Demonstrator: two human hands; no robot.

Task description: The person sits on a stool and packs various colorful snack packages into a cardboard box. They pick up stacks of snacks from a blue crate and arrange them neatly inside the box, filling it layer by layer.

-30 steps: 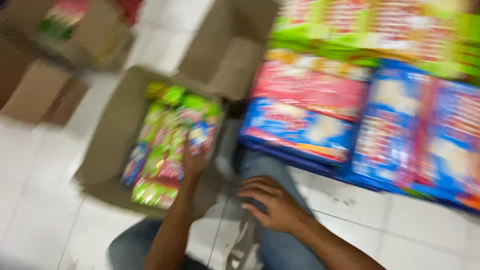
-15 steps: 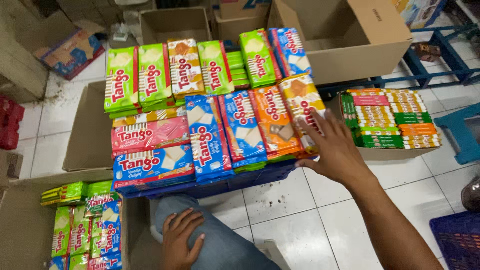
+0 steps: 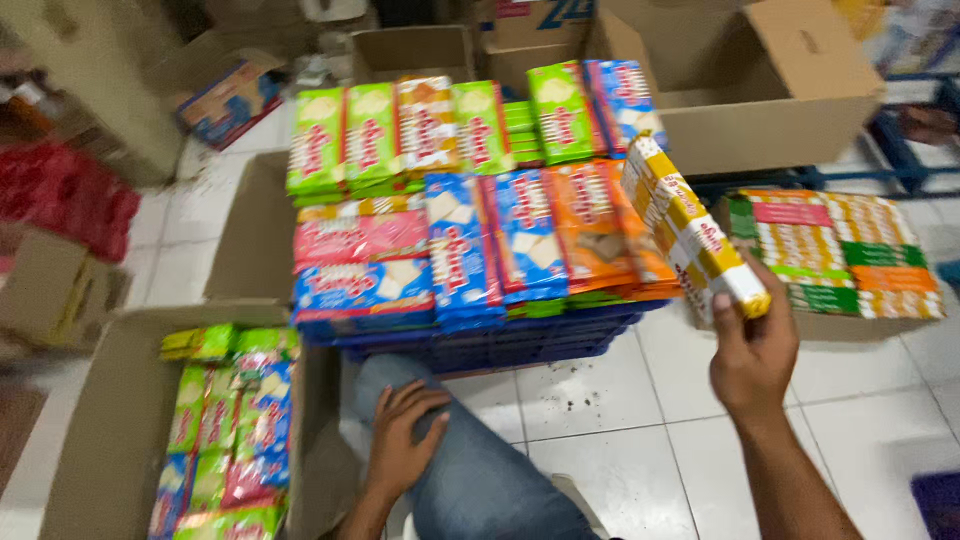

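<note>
My right hand grips the lower end of a long yellow-and-white wafer pack bundle, lifted and tilted beside the pile. In front of me lies a pile of wafer packs in green, blue, pink and orange on a blue crate. My left hand rests flat on my knee in blue jeans, holding nothing. At the lower left, an open cardboard box holds several small green, blue and pink packs.
A box of small striped packs stands at the right on the white tiled floor. A large open cardboard box sits behind it. More cardboard boxes and red packs lie at the back and left.
My right hand has taken the yellow wafer bundle off the pile's right edge and lifted it. The left hand stays on my knee. The view shifted slightly left.
</note>
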